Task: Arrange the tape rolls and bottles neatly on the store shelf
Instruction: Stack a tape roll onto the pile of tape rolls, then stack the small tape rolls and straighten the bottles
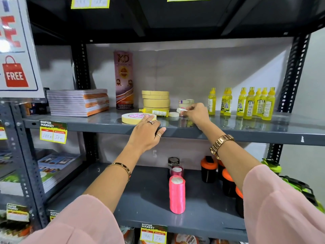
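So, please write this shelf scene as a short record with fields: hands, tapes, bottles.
left hand: left hand rests on the grey metal shelf edge, fingers touching the flat wide cream tape roll
right hand: right hand pinching a small white tape roll
tape stack: stacked beige tape rolls, upright
fallen bottle: yellow plastic glue bottle lying on its side
standing bottles: yellow glue bottles upright, at right
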Tool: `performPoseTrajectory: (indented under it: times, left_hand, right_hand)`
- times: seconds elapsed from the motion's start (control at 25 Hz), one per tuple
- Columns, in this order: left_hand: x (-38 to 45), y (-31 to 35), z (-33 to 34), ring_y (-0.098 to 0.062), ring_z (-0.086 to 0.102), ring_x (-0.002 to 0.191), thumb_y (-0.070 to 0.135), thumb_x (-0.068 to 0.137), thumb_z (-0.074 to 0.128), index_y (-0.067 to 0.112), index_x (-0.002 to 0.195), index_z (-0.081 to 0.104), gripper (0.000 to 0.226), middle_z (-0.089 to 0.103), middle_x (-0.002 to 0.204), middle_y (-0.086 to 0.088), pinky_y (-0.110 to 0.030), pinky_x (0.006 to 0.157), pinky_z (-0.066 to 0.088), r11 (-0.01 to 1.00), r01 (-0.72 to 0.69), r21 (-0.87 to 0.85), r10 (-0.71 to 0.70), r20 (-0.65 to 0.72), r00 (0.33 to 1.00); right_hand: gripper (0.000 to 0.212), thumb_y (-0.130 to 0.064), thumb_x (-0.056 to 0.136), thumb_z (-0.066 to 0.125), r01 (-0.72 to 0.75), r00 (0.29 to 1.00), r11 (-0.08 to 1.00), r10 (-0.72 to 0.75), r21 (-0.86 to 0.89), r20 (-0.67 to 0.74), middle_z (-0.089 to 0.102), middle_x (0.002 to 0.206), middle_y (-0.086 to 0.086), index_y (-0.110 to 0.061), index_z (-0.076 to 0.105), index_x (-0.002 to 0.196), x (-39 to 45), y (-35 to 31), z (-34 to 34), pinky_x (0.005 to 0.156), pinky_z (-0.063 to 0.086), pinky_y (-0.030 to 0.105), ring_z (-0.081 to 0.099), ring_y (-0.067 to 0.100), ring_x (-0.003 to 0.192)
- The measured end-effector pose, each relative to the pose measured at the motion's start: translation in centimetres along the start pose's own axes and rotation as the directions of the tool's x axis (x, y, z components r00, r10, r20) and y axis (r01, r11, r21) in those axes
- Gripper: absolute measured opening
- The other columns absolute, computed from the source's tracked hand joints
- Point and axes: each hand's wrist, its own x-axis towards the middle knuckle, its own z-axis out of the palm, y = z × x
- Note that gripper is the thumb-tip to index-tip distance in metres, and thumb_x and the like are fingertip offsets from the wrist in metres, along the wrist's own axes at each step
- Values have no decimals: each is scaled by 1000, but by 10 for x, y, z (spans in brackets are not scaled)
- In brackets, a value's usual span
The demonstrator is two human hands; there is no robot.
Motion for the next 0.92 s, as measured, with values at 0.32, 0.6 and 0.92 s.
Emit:
performPoseTrajectory:
  times: [0.32, 0.6, 0.92]
  left_hand:
    - [1, -11, 23, -37, 58, 107, 40, 85, 35, 4, 88, 66, 48, 70, 96, -22, -46, 99, 37, 999, -42, 7, 43, -230, 972]
    - [7, -17, 31, -33, 64, 97, 36, 84, 40, 6, 83, 68, 42, 72, 87, -17, -46, 90, 47, 991, -128, 45, 136, -360, 923]
    - [8, -19, 33, -34, 64, 97, 35, 84, 42, 3, 84, 69, 42, 73, 86, -17, -49, 94, 41, 988, -152, 35, 153, -382, 912]
  right_hand:
    - [27, -26, 81, 71, 59, 984, 995, -71, -77, -162, 62, 89, 17, -2, 61, 87, 50, -15, 2, 69, 42, 34, 61, 31, 90]
    - [39, -36, 80, 72, 32, 994, 971, -56, -236, -96, 61, 94, 14, -3, 58, 94, 86, -18, 13, 75, 47, 32, 58, 27, 89]
    - [49, -31, 78, 75, -46, 998, 957, 30, -286, -62, 65, 118, 16, -2, 60, 115, 92, -16, 16, 87, 52, 33, 63, 31, 108]
